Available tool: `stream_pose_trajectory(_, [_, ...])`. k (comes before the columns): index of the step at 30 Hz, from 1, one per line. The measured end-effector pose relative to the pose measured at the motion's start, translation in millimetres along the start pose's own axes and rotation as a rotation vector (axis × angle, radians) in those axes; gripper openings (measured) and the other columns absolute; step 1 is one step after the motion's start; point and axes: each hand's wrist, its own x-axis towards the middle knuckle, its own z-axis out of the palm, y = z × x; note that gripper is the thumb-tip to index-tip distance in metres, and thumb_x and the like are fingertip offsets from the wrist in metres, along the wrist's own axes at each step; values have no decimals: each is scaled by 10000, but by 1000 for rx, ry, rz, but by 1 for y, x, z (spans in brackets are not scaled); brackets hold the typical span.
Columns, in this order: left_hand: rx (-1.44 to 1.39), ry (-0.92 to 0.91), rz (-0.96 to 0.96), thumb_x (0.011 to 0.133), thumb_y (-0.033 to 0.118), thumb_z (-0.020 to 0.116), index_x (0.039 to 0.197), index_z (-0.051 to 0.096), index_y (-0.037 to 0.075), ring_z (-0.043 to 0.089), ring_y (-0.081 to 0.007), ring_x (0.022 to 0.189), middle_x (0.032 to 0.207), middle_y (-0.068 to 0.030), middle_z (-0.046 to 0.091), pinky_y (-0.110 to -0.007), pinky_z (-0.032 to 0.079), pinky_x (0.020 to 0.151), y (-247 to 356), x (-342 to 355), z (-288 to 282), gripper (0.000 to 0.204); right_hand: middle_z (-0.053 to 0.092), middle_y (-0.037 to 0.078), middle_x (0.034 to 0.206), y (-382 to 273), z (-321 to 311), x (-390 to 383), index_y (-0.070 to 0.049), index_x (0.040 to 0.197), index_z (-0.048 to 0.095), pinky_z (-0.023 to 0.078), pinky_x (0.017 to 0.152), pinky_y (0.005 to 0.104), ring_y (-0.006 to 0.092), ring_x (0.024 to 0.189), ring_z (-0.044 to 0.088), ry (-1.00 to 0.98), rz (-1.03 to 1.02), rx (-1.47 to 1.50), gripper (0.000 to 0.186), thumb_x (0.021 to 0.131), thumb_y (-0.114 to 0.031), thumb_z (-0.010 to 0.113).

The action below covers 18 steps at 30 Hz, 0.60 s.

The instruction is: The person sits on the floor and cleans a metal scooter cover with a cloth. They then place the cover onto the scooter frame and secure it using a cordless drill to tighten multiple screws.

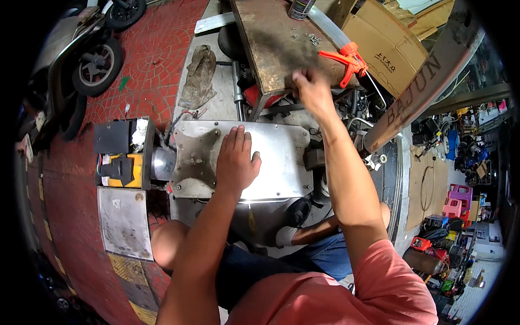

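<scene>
Clock centred on metal plate (279,157) | 9: wired unit (114,136) | 8: panel (123,223) | 10: wheel (97,66), well apart | 11: rag (199,81) | 1: bench (265,27) bearing can (300,8), small loose parts (314,39), trigger sprayer (349,58) toward its 4 | 2: cardboard box (385,46) beside bench | 3: stools (453,208), well apart

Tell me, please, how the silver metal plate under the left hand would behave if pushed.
The silver metal plate is probably stiff, looking flat and metallic, and likely won't slide, as screw heads sit along its edges. Its smooth, shiny top, where the left hand rests, may feel slippery.
</scene>
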Motion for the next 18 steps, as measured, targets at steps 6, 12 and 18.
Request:
stream_pose_trajectory(6, [54,-76,-60,988,304,667,1445,610,-22,433,-363,1528,1607,-212,508,-485,331,1291,4,0,-1,564,772,223,1008,20,-15,-78,-32,1019,759,570,845,474,414,959,747,-126,11,-519,161,967,-151,663])
stream_pose_trajectory(12, [23,-37,-31,984,310,652,1441,609,-35,450,-384,1511,1593,-231,521,-484,345,1277,1,-1,4,574,778,239,1126,28,-11,-61,-23,1107,805,589,982,471,407,1109,748,-281,156,-887,253,903,-108,681])
stream_pose_trajectory(18, [10,26,9,963,298,656,1399,622,-57,476,-412,1478,1568,-254,534,-501,382,1237,-4,-5,4,564,766,258,1181,17,-6,-40,-5,1082,820,604,992,430,371,1173,746,-515,241,-1183,282,864,-91,662])
